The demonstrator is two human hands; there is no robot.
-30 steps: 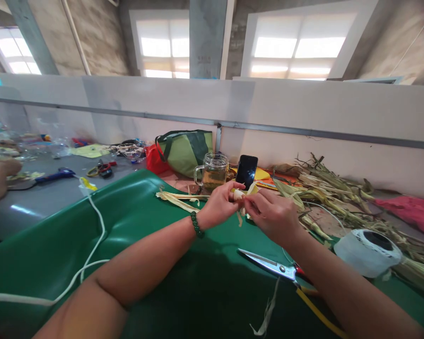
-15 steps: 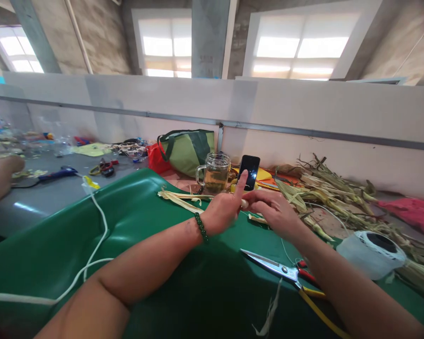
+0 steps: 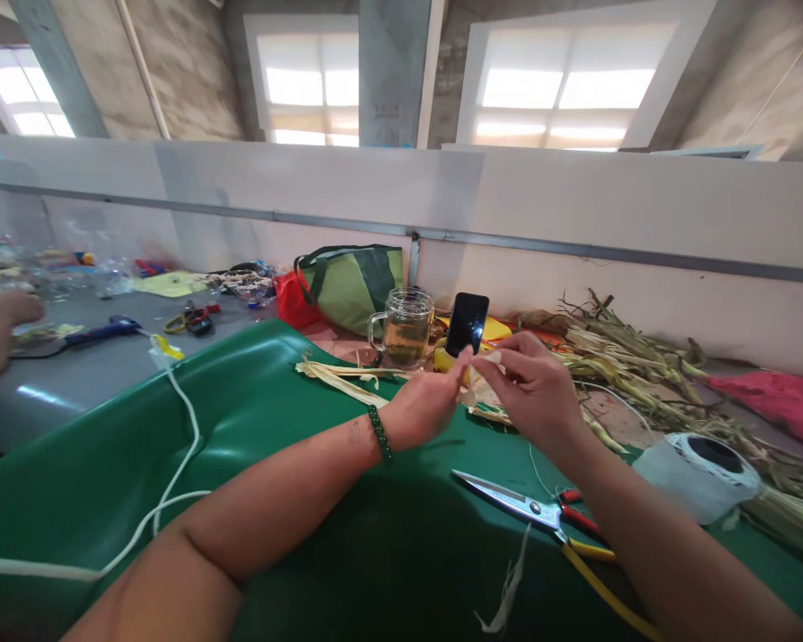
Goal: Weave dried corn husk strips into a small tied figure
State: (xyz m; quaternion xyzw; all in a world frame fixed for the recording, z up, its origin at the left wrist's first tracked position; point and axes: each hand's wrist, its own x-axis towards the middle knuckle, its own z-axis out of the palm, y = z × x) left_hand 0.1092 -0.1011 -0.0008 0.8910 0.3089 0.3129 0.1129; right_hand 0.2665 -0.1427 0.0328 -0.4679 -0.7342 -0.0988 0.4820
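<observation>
1. Right hand (image 3: pixel 539 388): thumb and forefinger clamped on a small pale strip (image 3: pixel 488 357), held above the desk in front of the phone.
2. Left hand (image 3: pixel 425 406): raised just beside the right hand, one finger extended near the strip. Inner side turned away; whether it grips anything cannot be told. A dark green beaded bracelet (image 3: pixel 380 434) is worn at the wrist.
3. Beneath both hands: a green covering (image 3: pixel 241 392), spread over part of the grey desk (image 3: pixel 80 392). Long husk strips (image 3: pixel 338 379) lie on it beyond the left wrist.
4. Nearer the wearer: scissors (image 3: pixel 536 508), blades pointing away and leftward, handles red and yellow, partly hidden by the right forearm. A pale shred (image 3: pixel 509 593) lies below.
5. Beyond the hands: a phone (image 3: pixel 467 321) standing upright, with a glass mug (image 3: pixel 407 332) of amber liquid to its left and a green bag (image 3: pixel 351 285) behind the mug.
6. Right side: a white roll (image 3: pixel 682 486) with a dark core, near a heap of dried husks (image 3: pixel 633 357).
7. Far left: another person's hand (image 3: pixel 0 330), near a blue-handled tool (image 3: pixel 103 330).
</observation>
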